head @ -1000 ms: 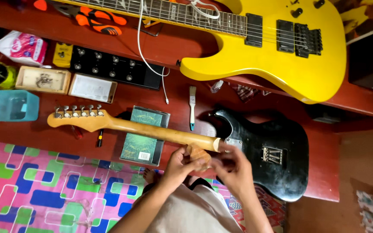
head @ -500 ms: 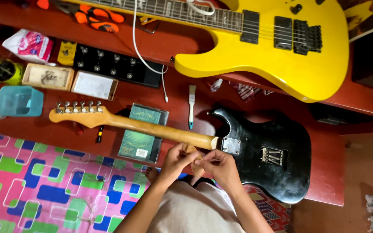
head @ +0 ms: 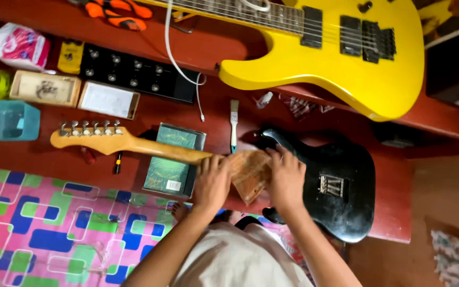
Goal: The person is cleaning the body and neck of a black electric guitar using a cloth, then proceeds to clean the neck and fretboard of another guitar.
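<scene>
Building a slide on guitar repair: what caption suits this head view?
Left hand and right hand hold a brownish sheet where the guitar neck meets the black guitar body.

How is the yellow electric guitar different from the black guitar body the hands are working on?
The glossy yellow electric guitar has strings and black pickups fitted; the scuffed black guitar body shows no strings, only a metal plate. The yellow one lies higher, untouched; the right hand rests on the black one, the left hand on the light wooden neck at the joint. Both lie flat on red wood.
</scene>
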